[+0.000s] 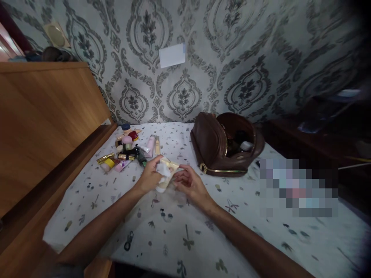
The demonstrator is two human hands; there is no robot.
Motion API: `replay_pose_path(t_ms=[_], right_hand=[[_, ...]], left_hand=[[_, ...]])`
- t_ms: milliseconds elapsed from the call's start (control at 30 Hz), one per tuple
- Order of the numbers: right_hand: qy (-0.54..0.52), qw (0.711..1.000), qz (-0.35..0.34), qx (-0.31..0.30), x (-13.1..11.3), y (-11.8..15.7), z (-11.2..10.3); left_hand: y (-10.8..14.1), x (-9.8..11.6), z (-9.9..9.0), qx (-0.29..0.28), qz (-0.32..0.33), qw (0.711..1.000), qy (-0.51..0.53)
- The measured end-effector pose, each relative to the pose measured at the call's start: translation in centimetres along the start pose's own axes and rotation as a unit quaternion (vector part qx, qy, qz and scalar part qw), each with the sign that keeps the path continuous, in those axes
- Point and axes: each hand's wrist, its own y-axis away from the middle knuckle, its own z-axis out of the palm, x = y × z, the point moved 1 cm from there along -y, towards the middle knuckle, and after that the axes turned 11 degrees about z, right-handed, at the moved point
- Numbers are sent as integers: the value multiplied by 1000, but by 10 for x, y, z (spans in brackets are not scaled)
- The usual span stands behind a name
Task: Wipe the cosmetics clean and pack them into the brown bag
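Note:
A cream-coloured squeeze tube [172,165] with a white cap end is held tilted over the patterned cloth, between both hands. My left hand [148,177] grips its left side, thumb over a crumpled white tissue or wipe [164,170] that lies against the tube. My right hand [191,186] has its fingertips closed at the tube's upper right corner, the other fingers curled beside it. Just beyond the left hand lie a pink tube [150,146] and a slim beige tube [157,146]. The tube's print is too blurred to read.
Several cosmetics, among them a gold lipstick tube [105,158] and a dark red jar [133,135], cluster at the left. An open brown bag [210,141] stands at the back right. A wooden panel [52,127] borders the left side; a pixelated patch covers something at the right.

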Motion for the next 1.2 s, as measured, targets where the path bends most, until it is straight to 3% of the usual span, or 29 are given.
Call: replay_pose_path(t_ms=[100, 267, 367, 467, 600, 667, 700, 800, 867, 933, 1033, 1200], right_hand=[[79, 996, 5, -36, 3, 2, 4], [-20, 988, 86, -124, 6, 6, 11], [-64, 989, 95, -93, 3, 5, 7], [-106, 989, 95, -48, -2, 4, 2], [-161, 983, 86, -2, -8, 2, -3], [-140, 987, 78, 27, -9, 1, -4], [-120, 989, 69, 46, -8, 1, -4], [-46, 995, 16, 90, -8, 1, -5], [-19, 996, -7, 88, -7, 3, -5], [-27, 998, 9, 57, -8, 4, -4], [-67, 997, 34, 17, -13, 5, -6], [-4, 997, -33, 73, -37, 10, -22]], left_hand=[[-3, 1, 7, 120, 5, 989, 86], [-4, 0, 19, 215, -9, 965, 148], [-6, -3, 16, 258, -8, 953, 159], [-10, -9, 5, 257, 5, 955, 147], [-6, -11, -16, 250, 71, 965, -18], [0, -7, -22, 216, 179, 946, -165], [3, -4, -21, 171, 243, 925, -235], [14, -3, -5, -49, 392, 832, -389], [20, -7, 8, -157, 426, 769, -450], [22, -14, 13, -197, 428, 736, -487], [20, -22, 4, -199, 379, 753, -500], [13, -16, -16, -179, 239, 861, -411]])
